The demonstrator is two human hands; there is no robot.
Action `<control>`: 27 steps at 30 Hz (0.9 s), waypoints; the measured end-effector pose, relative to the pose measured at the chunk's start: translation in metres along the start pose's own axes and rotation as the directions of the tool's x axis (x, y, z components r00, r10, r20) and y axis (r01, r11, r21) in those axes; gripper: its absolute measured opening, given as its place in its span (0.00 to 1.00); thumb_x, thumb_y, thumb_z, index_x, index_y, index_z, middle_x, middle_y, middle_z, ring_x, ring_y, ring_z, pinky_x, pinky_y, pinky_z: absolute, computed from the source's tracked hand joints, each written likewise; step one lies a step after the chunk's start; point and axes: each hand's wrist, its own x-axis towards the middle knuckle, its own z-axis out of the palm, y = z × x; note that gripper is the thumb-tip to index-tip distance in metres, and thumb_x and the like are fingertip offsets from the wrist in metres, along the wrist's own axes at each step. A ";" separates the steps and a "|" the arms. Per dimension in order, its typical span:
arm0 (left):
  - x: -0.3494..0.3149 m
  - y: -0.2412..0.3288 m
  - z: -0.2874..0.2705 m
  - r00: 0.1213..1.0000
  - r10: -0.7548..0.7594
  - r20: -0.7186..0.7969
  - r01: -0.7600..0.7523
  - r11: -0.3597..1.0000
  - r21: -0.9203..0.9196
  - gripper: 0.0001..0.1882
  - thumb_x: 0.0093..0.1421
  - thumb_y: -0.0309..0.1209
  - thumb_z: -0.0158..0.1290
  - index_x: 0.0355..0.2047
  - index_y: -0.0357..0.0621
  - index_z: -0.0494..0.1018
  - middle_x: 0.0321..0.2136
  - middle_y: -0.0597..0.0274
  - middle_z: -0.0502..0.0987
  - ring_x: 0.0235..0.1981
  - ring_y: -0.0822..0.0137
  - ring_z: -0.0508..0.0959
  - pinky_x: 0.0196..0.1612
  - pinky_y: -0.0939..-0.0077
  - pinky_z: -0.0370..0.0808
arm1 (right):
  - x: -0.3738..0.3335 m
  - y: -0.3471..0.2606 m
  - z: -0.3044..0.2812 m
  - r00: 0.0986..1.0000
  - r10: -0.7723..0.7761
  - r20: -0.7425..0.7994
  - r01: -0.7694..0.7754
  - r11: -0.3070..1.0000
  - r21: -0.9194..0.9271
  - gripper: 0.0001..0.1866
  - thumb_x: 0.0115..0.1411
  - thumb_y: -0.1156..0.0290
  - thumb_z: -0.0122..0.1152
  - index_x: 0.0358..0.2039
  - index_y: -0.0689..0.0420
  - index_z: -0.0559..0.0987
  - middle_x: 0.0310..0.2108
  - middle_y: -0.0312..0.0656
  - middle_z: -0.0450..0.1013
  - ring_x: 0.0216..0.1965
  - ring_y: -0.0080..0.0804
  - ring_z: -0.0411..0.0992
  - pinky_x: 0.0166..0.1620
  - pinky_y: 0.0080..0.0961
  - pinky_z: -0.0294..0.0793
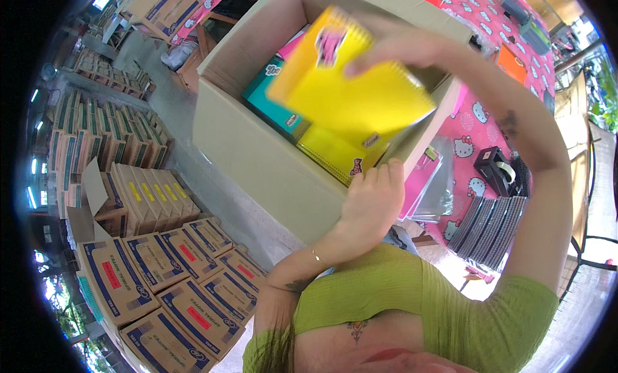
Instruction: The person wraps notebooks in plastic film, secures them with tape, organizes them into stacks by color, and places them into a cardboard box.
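My right hand [394,46] grips a yellow spiral notebook [341,93], slightly blurred, tilted above the open cardboard box [257,160]. The thumb lies on its cover and the fingers are behind it. My left hand [373,196] is curled over the near right rim of the box, its fingertips at the edge. Inside the box lie a teal notebook [262,97] and another yellow spiral notebook [325,157]. A strip of pink [291,46] shows beside the teal one. The raised yellow notebook hides part of the contents.
Right of the box, a table with a pink patterned cover [467,115] holds a black tape dispenser [497,170], a stack of spiral-bound notebooks [487,228] and a pink notebook in clear plastic [421,183]. Closed cartons [187,257] are stacked at lower left, with more cartons [106,134] behind.
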 end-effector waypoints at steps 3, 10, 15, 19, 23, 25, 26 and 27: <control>-0.001 -0.001 0.000 0.996 -0.046 0.075 0.053 0.994 -0.094 0.11 0.59 0.35 0.55 0.37 0.44 0.69 0.24 0.61 0.75 0.28 0.61 0.79 0.31 0.63 0.74 | -0.063 -0.037 -0.075 0.949 -0.079 -0.306 0.067 0.996 -0.050 0.34 0.59 0.62 0.67 0.60 0.65 0.65 0.54 0.49 0.72 0.54 0.38 0.72 0.57 0.33 0.72; 0.019 0.013 -0.021 0.950 -0.203 0.236 0.237 0.964 -0.121 0.14 0.58 0.35 0.58 0.38 0.41 0.70 0.27 0.51 0.77 0.30 0.49 0.78 0.34 0.53 0.72 | -0.224 0.076 -0.255 0.613 -0.001 -0.790 0.233 0.956 0.180 0.29 0.57 0.63 0.69 0.55 0.62 0.71 0.48 0.46 0.75 0.47 0.36 0.75 0.52 0.28 0.76; 0.032 0.022 -0.025 0.946 -0.209 0.249 0.238 0.967 -0.091 0.19 0.57 0.35 0.59 0.44 0.38 0.70 0.28 0.47 0.76 0.31 0.46 0.77 0.34 0.52 0.71 | -0.338 0.249 -0.339 0.386 0.274 -0.881 0.130 0.929 0.346 0.29 0.52 0.60 0.74 0.50 0.59 0.74 0.41 0.38 0.78 0.39 0.28 0.78 0.42 0.25 0.80; 0.038 0.027 -0.031 0.900 -0.317 0.299 0.340 0.940 -0.028 0.20 0.55 0.34 0.60 0.44 0.37 0.70 0.29 0.45 0.76 0.33 0.44 0.77 0.35 0.52 0.71 | -0.343 0.340 -0.344 0.444 0.394 -0.805 0.291 0.786 0.545 0.27 0.54 0.58 0.73 0.50 0.58 0.75 0.43 0.39 0.78 0.41 0.30 0.79 0.42 0.27 0.80; 0.046 0.024 -0.029 0.893 -0.324 0.312 0.361 0.930 -0.066 0.17 0.53 0.33 0.60 0.41 0.39 0.71 0.29 0.48 0.75 0.33 0.46 0.77 0.35 0.53 0.71 | -0.352 0.402 -0.363 0.448 0.505 -0.737 0.264 0.713 0.649 0.26 0.55 0.58 0.71 0.50 0.57 0.76 0.43 0.40 0.78 0.41 0.31 0.79 0.42 0.30 0.80; 0.045 0.020 -0.031 0.883 -0.341 0.323 0.393 0.913 -0.110 0.17 0.53 0.33 0.60 0.40 0.39 0.71 0.29 0.48 0.75 0.33 0.46 0.76 0.36 0.53 0.70 | -0.366 0.439 -0.381 0.291 0.673 -0.680 -0.134 0.732 0.668 0.24 0.57 0.58 0.70 0.50 0.57 0.76 0.43 0.39 0.78 0.39 0.31 0.78 0.42 0.29 0.79; 0.040 0.025 -0.033 0.863 -0.390 0.321 0.437 0.896 -0.084 0.17 0.52 0.33 0.60 0.40 0.40 0.71 0.30 0.48 0.75 0.34 0.46 0.76 0.36 0.53 0.70 | -0.339 0.450 -0.369 0.419 0.602 -0.680 -0.052 0.764 0.644 0.24 0.57 0.57 0.69 0.50 0.56 0.76 0.43 0.38 0.78 0.39 0.31 0.78 0.42 0.28 0.78; 0.039 0.032 -0.035 0.849 -0.415 0.327 0.457 0.887 -0.061 0.17 0.53 0.33 0.60 0.40 0.40 0.71 0.30 0.49 0.75 0.35 0.46 0.76 0.37 0.54 0.70 | -0.320 0.457 -0.348 0.536 0.517 -0.667 0.035 0.776 0.630 0.24 0.58 0.57 0.68 0.51 0.56 0.76 0.43 0.38 0.78 0.38 0.31 0.78 0.41 0.26 0.78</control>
